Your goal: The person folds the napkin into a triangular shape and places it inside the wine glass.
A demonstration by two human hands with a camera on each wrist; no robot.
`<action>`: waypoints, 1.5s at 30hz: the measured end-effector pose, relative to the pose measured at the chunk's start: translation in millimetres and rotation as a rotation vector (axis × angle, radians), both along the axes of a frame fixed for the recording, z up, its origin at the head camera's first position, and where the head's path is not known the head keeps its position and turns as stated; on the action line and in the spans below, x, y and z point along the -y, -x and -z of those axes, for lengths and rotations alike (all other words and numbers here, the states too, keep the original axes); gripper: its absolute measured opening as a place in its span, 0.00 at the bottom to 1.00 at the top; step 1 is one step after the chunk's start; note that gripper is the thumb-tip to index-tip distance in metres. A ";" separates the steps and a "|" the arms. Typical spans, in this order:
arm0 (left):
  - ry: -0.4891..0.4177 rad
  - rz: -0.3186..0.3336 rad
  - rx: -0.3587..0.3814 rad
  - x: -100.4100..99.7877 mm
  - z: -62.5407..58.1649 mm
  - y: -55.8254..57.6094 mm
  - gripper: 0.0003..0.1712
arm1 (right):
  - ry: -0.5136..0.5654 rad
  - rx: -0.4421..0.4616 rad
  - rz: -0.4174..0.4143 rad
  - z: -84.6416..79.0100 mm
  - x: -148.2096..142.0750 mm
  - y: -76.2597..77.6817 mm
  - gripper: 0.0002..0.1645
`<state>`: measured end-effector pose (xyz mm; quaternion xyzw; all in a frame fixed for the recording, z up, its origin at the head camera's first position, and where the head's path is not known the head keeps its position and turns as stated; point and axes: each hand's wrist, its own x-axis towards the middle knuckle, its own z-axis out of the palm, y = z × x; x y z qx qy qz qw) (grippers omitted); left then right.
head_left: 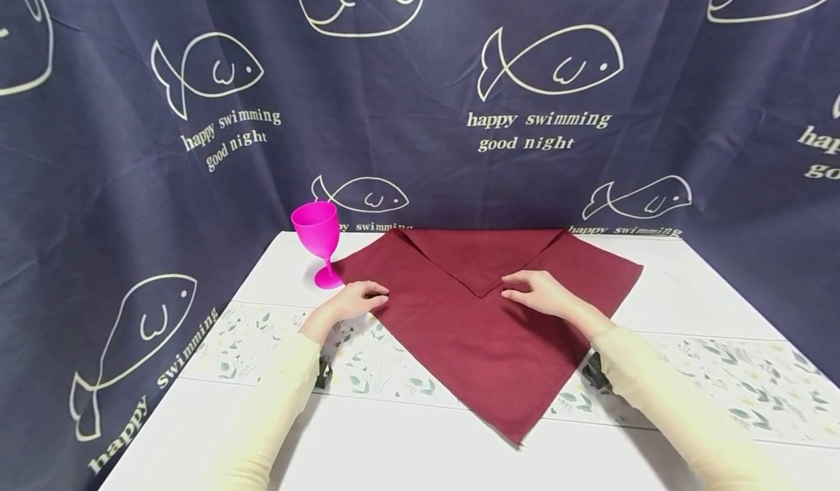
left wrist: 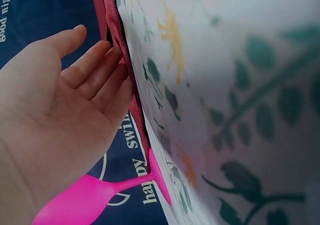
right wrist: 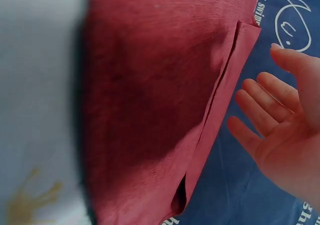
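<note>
A dark red cloth (head_left: 472, 352) lies spread on the table, one corner toward the front edge, its far corner folded over toward the middle. My left hand (head_left: 357, 300) is at the cloth's left edge with loosely bent fingers and holds nothing; in the left wrist view its fingertips (left wrist: 117, 52) lie right by the cloth's edge. Just above the folded corner is my right hand (head_left: 539, 292), its fingers apart and nothing in them, as the right wrist view also shows. A bright pink plastic goblet (head_left: 318, 232) stands upright beyond my left hand, its foot close to the cloth's left corner.
The white table (head_left: 709, 272) has a band of leaf print (head_left: 735, 381) across it. A dark blue curtain (head_left: 420, 111) with white fish drawings and lettering hangs behind the table and along both sides. Dark wrist straps (head_left: 324, 372) show under the pale sleeves.
</note>
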<state>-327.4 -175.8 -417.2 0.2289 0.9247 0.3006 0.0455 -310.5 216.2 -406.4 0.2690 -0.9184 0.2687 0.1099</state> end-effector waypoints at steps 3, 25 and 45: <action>0.001 -0.004 0.004 0.1 -0.3 -0.9 0.17 | -0.012 0.034 -0.006 -1.9 3.7 3.0 0.21; 0.001 -0.021 0.019 2.0 0.4 -0.8 0.16 | -0.060 0.067 -0.111 3.9 29.6 23.0 0.22; 0.004 -0.022 0.027 1.8 0.9 2.5 0.16 | -0.137 0.053 -0.124 10.4 30.9 29.3 0.22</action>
